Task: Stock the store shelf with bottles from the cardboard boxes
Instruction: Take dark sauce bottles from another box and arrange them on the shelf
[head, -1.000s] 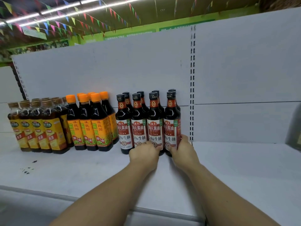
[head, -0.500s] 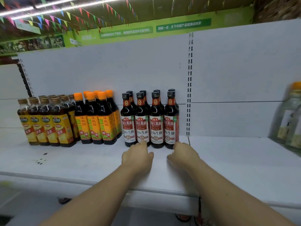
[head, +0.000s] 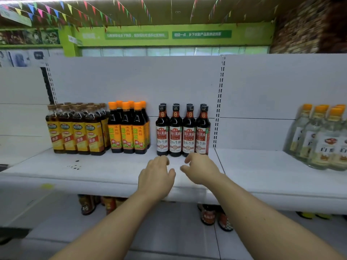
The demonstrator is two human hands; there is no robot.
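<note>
hovering over the white shelf (head: 105,173), the left hand (head: 155,174) and right hand (head: 201,170) are hanging with loosely curled fingers, gripping nothing; the red-labelled dark bottles (head: 188,134) are standing upright in two rows just beyond the fingertips, beside orange-capped bottles (head: 127,128)

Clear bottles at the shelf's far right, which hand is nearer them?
Right. The right hand hovers before the red-label soy bottles, well left of the clear bottles; the left hand is farther left again.
</note>
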